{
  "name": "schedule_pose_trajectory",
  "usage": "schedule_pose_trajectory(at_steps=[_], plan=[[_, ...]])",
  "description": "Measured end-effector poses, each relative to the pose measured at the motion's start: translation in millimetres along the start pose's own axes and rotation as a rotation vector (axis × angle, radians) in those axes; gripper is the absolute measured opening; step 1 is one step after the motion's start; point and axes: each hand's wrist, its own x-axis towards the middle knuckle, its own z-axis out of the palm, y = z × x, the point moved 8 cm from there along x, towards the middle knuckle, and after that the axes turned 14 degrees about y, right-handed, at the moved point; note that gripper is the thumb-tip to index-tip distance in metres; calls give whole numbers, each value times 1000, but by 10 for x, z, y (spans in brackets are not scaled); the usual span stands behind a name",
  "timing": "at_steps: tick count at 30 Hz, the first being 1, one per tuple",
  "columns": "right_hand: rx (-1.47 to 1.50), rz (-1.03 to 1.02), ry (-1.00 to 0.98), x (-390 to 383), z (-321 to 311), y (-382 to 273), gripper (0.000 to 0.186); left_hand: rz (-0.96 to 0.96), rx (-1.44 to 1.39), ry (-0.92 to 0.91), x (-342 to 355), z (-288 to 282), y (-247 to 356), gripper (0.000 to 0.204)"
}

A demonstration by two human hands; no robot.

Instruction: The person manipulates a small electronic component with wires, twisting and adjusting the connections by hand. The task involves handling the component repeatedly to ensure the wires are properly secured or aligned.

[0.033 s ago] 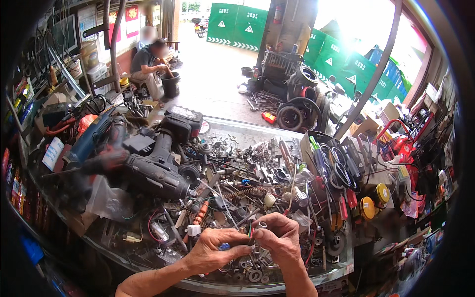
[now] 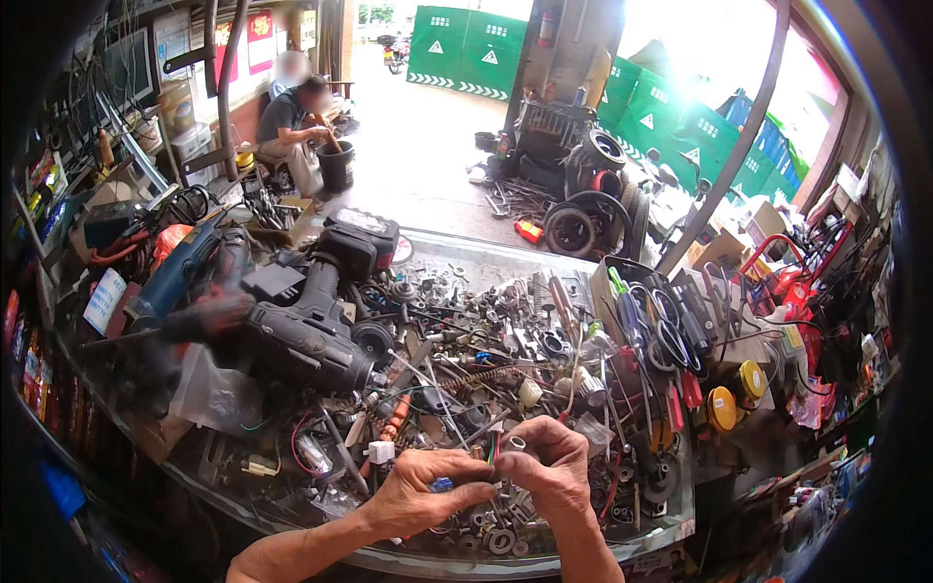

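My left hand pinches, thumb against forefinger, beside a short bunch of thin coloured wires. My right hand grips the same wires from the other side, its fingers curled. A small pale round piece with a hole shows at the right fingertips; I cannot tell whether it is held or lies behind them. The wires' lower ends are hidden by the fingers. Below and around both hands lie loose metal parts, among them a ring-shaped washer. A white plastic connector block sits just beyond my left hand.
A black cordless power tool lies on the left of the cluttered glass-topped counter. To the right stands a box of screwdrivers and pliers near yellow round tins. Beyond, a seated person bends over a black bucket.
My right fingers have shifted very slightly, and a little more of the coloured wires shows between the fingertips. Everything else stays as it was.
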Motion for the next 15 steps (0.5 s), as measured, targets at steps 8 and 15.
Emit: schedule_pose_trajectory(at_steps=[8, 15], plan=[[147, 212, -155, -79, 112, -6, 36, 62, -4, 25, -4, -39, 78, 24], [49, -64, -103, 32, 10, -5, 22, 138, 47, 34, 69, -11, 49, 23]])
